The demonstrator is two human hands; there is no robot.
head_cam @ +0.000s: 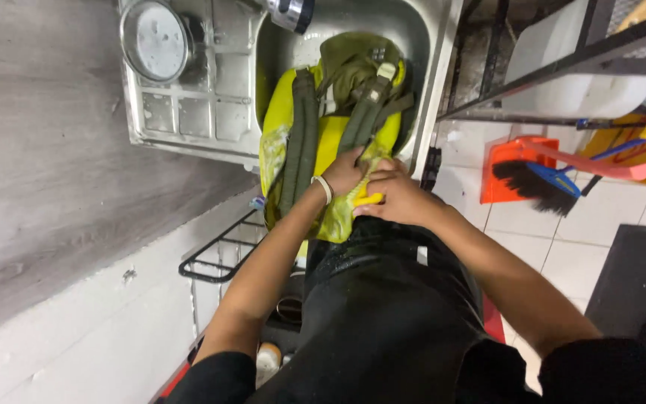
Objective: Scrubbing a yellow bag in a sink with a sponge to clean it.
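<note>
A grey wood-grain wall panel (46,150) fills the left of the view, with a white tiled floor (562,247) to the right. Between them sits a stainless steel sink (428,45), its ribbed draining board (188,112) carrying a round metal lid (155,39). A dark faucet head (291,13) hangs over the basin.

Lying half in the basin and half over its front edge is a yellow fabric backpack with olive-green padded straps (315,135), wet and crumpled, strap side up. The person's black apron (383,314) presses against the sink front and hides the lower end of the bag.

A dark metal rack (562,67) stands right of the sink, holding a white plastic container (562,82). On the floor beside it lean an orange dustpan (506,168) and a black-bristled brush with a pink handle (540,187). A black wire shelf (218,258) juts out below the sink on the left.

The left hand (344,173), with a pale band at the wrist, presses down on the bag's lower edge, fingers curled into the fabric. The right hand (394,196) is closed around a small yellow sponge (368,199), held against the same spot, the two hands touching.
</note>
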